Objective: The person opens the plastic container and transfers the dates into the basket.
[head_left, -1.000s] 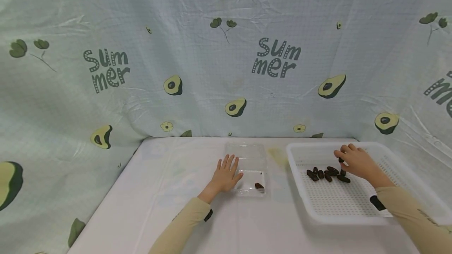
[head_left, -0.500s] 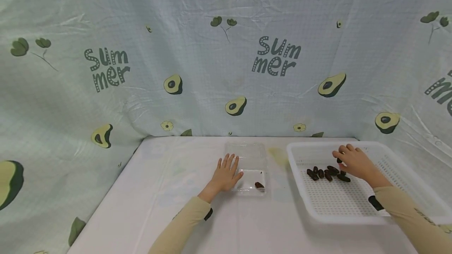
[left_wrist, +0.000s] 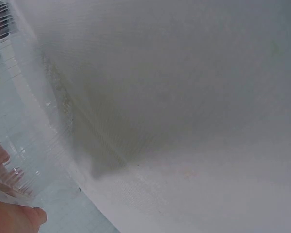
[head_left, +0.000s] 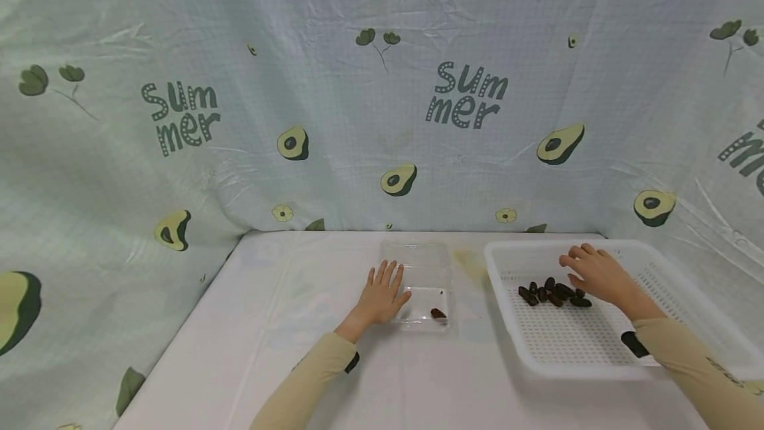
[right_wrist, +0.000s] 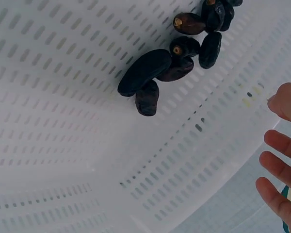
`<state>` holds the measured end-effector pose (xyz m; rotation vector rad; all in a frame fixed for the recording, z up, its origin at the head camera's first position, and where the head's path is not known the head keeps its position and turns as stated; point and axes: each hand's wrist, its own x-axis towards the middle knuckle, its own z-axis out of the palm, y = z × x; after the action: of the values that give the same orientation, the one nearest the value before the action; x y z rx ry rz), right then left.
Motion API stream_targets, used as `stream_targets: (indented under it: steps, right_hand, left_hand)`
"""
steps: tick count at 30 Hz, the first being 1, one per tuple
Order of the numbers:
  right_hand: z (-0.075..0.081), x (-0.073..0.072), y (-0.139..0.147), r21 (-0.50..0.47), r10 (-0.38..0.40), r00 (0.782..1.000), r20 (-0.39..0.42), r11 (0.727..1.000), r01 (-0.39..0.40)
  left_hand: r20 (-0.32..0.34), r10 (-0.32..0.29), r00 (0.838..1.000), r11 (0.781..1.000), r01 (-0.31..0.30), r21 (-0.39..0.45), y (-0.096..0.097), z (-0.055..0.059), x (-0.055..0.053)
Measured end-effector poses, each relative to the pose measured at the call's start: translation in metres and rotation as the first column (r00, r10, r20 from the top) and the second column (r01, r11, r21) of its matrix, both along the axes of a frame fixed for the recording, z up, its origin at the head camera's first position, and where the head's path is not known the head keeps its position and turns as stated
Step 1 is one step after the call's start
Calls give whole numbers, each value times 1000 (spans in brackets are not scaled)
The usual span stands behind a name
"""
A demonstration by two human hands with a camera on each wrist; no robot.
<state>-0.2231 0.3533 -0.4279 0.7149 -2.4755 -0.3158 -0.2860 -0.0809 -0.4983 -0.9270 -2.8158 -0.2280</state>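
Over the basket, my right hand (head_left: 599,277) has its fingers spread and nothing between them; in the right wrist view the fingertips (right_wrist: 276,145) stand apart from the dates. Several dark brown dates (right_wrist: 145,70) lie in a loose cluster on the floor of the white perforated basket (head_left: 587,371). My left hand (head_left: 380,300) rests at the left side of a clear plastic clamshell box (head_left: 418,328), fingers straight. One date (head_left: 438,314) lies in the box's near half. Through the clear wall, the left wrist view partly shows the left fingers (left_wrist: 9,174).
The box's lid half (head_left: 418,254) lies folded back, away from me. A white cloth covers the table (head_left: 251,350), with a yellowish stain (head_left: 470,263) between box and basket. Behind hangs a curtain (head_left: 334,85) printed with avocados.
The right hand has let go of a date, which now lies with the others in the basket, and its fingers have opened. The left hand has stayed in place on the box.
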Motion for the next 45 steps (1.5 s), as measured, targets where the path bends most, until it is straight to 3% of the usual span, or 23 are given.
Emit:
stream_targets:
  steps: [6,7,14,25,33,45]
  right_hand:
    - [9,3,-15,-30,10,999,38,1000,-9]
    - [10,3,-18,-37,19,999,36,999,-18]
    - [20,0,-38,-79,162,986,-35,983,-164]
    - [40,-2,-75,-92,278,956,-94,954,-286]
    - [60,-3,-112,-87,322,938,-127,939,-334]
    - [72,-10,-167,-103,315,948,-47,942,-319]
  left_hand:
    - [4,0,1000,1000,0,6,1,-1,-1]
    - [49,13,999,1000,-13,8,2,9,7]
    - [50,49,998,997,-46,-61,4,15,11]
    - [54,50,997,998,-48,-44,5,16,9]
    - [54,58,997,997,-56,-45,6,16,7]
    - [53,56,997,998,-54,-42,8,17,6]
